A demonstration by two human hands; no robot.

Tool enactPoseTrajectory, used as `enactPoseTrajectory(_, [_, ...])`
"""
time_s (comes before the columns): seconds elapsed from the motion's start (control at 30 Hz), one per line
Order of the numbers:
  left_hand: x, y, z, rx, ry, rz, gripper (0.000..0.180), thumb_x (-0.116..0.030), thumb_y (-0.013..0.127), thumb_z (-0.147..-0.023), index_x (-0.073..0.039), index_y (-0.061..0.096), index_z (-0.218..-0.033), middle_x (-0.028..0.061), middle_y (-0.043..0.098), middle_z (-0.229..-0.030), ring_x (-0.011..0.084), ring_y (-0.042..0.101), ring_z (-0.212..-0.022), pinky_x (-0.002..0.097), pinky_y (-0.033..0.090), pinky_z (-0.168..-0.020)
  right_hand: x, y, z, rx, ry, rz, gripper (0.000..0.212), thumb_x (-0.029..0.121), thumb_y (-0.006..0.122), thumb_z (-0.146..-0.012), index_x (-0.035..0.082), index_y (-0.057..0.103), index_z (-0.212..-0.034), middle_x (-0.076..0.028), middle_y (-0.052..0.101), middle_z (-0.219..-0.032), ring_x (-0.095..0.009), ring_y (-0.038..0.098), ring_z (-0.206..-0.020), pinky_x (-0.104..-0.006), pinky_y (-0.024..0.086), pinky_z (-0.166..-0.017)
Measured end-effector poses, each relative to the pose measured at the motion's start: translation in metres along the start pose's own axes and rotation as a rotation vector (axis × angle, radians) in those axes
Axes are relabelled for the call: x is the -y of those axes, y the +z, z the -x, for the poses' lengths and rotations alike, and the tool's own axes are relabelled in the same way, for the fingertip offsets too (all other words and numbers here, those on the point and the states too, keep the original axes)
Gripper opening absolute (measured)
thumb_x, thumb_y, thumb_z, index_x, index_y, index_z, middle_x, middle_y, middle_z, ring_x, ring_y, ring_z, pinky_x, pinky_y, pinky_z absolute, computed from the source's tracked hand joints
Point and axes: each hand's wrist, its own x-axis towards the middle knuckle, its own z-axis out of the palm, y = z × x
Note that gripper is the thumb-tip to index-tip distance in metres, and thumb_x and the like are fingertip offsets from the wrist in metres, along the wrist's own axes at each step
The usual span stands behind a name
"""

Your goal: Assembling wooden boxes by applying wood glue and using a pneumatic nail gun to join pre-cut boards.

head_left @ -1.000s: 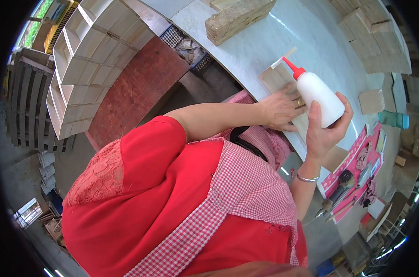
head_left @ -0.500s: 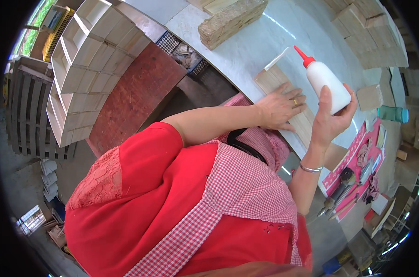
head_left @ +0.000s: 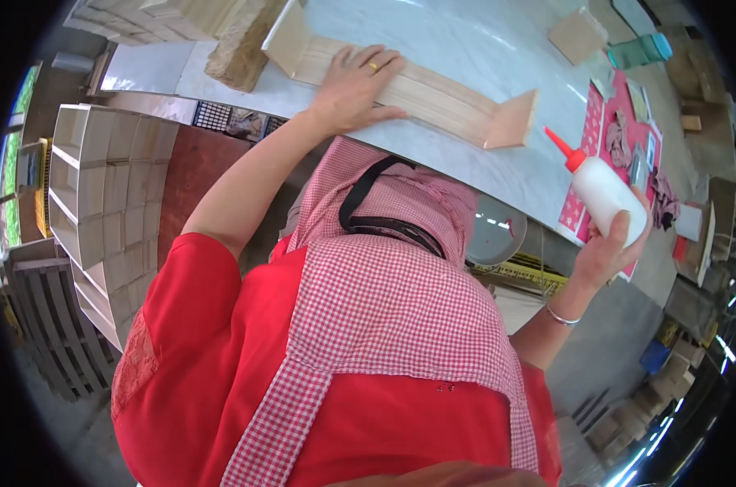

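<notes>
My left hand (head_left: pixel 356 91) lies over a long flat wooden board (head_left: pixel 437 96), fingers stretched across it and the thumb at its near side. A small wooden end piece (head_left: pixel 288 39) stands at the board's left end, and another end piece (head_left: pixel 514 122) stands at its right end. My right hand (head_left: pixel 615 243) is wrapped round a white squeeze bottle (head_left: pixel 607 195) with a red pointed nozzle. The bottle is tilted, its tip up and to the left, just right of the right end piece and apart from it.
A rough wooden block (head_left: pixel 242 49) sits at the table's left, beside stacked wooden pieces (head_left: pixel 173 12). At the right lie a loose square wooden piece (head_left: pixel 579 35), a teal bottle (head_left: pixel 640 52) and a pink cloth (head_left: pixel 599 150) with tools. Stacked wooden boxes (head_left: pixel 112 187) stand at far left.
The view has turned, so the board now runs left to right. The bottle has moved from above the board to beyond its right end. My left hand stays on the board.
</notes>
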Motion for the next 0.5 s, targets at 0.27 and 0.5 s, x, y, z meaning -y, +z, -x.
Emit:
enactPoseTrajectory(0.27, [-0.003, 0.001, -0.001, -0.007, 0.002, -0.034, 0.081, -0.063, 0.062, -0.085, -0.008, 0.045, -0.142, 0.0079, 0.047, -0.145, 0.0284, 0.037, -0.139, 0.0546, 0.023, -0.115, -0.009, -0.013, 0.011, 0.127, 0.033, 0.052, 0.06, 0.04, 0.071, -0.085, -0.004, 0.056, -0.123, -0.014, 0.058, -0.117, -0.023, 0.06, -0.102, -0.0346, 0.053, -0.083])
enactPoseTrajectory(0.5, [-0.003, -0.002, 0.0, 0.01, -0.01, -0.035, 0.082, -0.062, 0.063, -0.084, -0.008, 0.043, -0.143, 0.0076, 0.045, -0.146, 0.0282, 0.036, -0.14, 0.0549, 0.023, -0.115, -0.015, -0.01, 0.003, 0.19, -0.007, 0.044, 0.056, 0.034, 0.074, -0.084, -0.004, 0.057, -0.121, -0.012, 0.059, -0.115, -0.02, 0.058, -0.103, -0.034, 0.047, -0.091])
